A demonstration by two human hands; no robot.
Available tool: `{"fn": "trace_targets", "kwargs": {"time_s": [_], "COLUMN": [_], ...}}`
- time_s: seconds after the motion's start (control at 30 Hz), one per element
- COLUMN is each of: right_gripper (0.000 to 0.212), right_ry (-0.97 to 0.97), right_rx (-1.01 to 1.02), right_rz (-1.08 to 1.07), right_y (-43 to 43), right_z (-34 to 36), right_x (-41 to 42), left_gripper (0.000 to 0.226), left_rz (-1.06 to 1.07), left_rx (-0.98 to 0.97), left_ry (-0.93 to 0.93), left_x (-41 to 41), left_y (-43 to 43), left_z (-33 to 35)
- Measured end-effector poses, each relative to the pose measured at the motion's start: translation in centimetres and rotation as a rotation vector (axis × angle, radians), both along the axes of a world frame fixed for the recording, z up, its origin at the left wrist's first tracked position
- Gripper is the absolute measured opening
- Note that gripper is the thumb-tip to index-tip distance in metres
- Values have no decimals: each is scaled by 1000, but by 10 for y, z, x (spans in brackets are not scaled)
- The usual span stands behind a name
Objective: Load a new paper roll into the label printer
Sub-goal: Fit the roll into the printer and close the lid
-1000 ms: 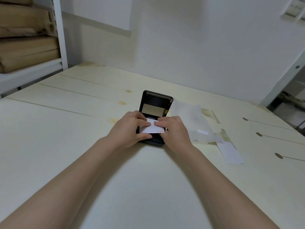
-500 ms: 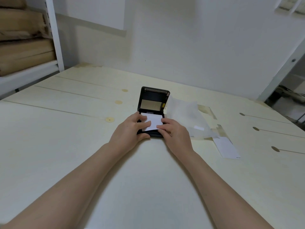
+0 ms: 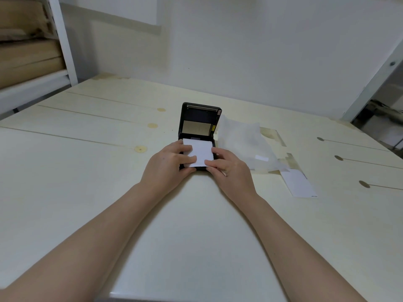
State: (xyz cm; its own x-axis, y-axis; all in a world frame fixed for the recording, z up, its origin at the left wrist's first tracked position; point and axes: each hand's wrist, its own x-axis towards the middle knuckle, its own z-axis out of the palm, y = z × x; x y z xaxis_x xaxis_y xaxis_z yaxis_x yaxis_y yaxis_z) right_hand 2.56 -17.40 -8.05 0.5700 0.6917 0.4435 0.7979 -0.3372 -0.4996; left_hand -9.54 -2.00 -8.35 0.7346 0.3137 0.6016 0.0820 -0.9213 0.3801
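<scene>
A small black label printer point(image 3: 199, 118) lies on the pale wooden table point(image 3: 87, 171) with its lid standing open toward the wall. White paper point(image 3: 201, 152) lies flat across the printer's open body. My left hand point(image 3: 169, 165) grips the printer's left side, with fingers pressing on the paper's left edge. At the right front corner, my right hand point(image 3: 229, 168) holds the printer, its fingertips resting on the paper's near edge. The roll itself is hidden under the sheet.
A crumpled translucent wrapper point(image 3: 244, 142) lies just right of the printer. A white paper strip point(image 3: 298, 184) lies further right. White shelving point(image 3: 61, 40) holding brown parcels stands at the left. A wall lies behind the table.
The paper lay skewed and pinched between my hands; now it lies flat and square over the printer's body. My view has shifted slightly.
</scene>
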Motion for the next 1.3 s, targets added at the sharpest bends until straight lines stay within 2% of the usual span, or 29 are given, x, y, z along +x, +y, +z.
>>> {"fn": "trace_targets", "kwargs": {"time_s": [0.17, 0.37, 0.43, 0.53, 0.63, 0.7, 0.77, 0.83, 0.9, 0.97, 1.07, 1.17, 1.23, 1.3], "right_gripper": [17, 17, 17, 17, 17, 17, 25, 27, 21, 29, 51, 47, 31, 21], "right_ry": [-6, -3, 4, 23, 72, 110, 123, 79, 54, 142, 379, 503, 430, 386], "right_rx": [12, 16, 16, 12, 4, -16, -16, 72, 200, 272, 270, 253, 275, 327], "right_rz": [4, 4, 7, 16, 28, 28, 11, -42, -115, -157, -74, 18, 3, -20], "right_y": [-2, -4, -4, -5, -7, -8, -5, 3, 14, 27, 43, 53, 56, 55], "right_z": [0, 1, 1, 1, 3, 6, 11, 21, 35, 52, 74, 81, 81, 78], "right_x": [-3, -7, -7, -6, -4, -4, -2, 0, 4, 13, 26, 35, 35, 31], "left_gripper": [15, 18, 6, 24, 19, 14, 10, 8, 6, 10, 12, 8, 19, 49], "left_rz": [14, -9, -26, -41, -26, -8, 2, 10, 23, 38, 55, 76, 110, 154], "left_rx": [67, 29, -20, -163, -277, -293, -300, -325, -355, -376, -387, -420, -416, -410], "left_ry": [10, -14, 10, 75, 63, 67, 71, 67, 61, 61, 42, -1, -19, -21], "left_x": [0, -1, -5, -9, -7, -3, -1, 0, 0, 1, 3, 3, 3, 4], "left_y": [1, -1, -1, -2, 1, 3, 4, 5, 4, 3, 0, 0, 0, 2], "left_z": [0, 2, 3, 5, 7, 6, 5, 6, 7, 8, 7, 7, 8, 7]}}
